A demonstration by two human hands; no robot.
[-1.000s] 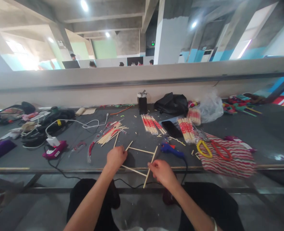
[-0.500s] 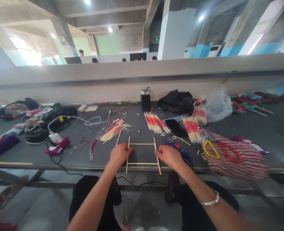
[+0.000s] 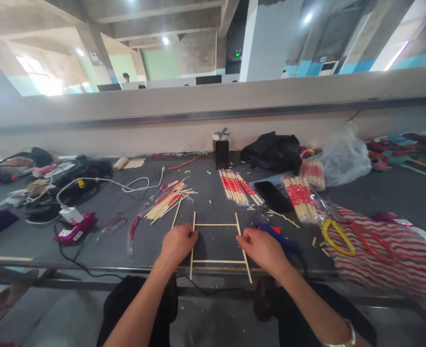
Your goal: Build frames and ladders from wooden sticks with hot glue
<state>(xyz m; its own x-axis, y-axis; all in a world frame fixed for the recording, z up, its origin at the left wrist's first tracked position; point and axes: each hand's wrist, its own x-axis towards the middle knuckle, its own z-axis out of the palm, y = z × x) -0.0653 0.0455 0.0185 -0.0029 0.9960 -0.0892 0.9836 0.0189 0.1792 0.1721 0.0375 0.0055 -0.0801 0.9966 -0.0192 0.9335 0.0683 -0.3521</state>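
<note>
In front of me near the table's front edge is a frame of wooden chopsticks (image 3: 216, 224), with two long sides and two crosspieces. My left hand (image 3: 179, 245) is closed, its thumb and fingers pinching the left side stick (image 3: 193, 258). With its fingers closed, my right hand (image 3: 264, 248) pinches the right side stick (image 3: 247, 270) about midway. The lower crosspiece (image 3: 218, 261) lies just above the table edge. A loose chopstick (image 3: 177, 212) lies just beyond my left hand. Beside my right hand is a blue item (image 3: 280, 238), partly hidden.
Loose chopsticks (image 3: 166, 202) lie in a pile at left centre. Packed chopsticks (image 3: 232, 188) and a dark phone (image 3: 271, 195) are farther back. A striped bag (image 3: 386, 260) with ring handles sits at right. A purple power strip (image 3: 76, 229) with cables stands at left.
The view has shifted slightly, so the chopstick frame and both hands sit a little lower in the picture. Both hands keep their hold on the side sticks.
</note>
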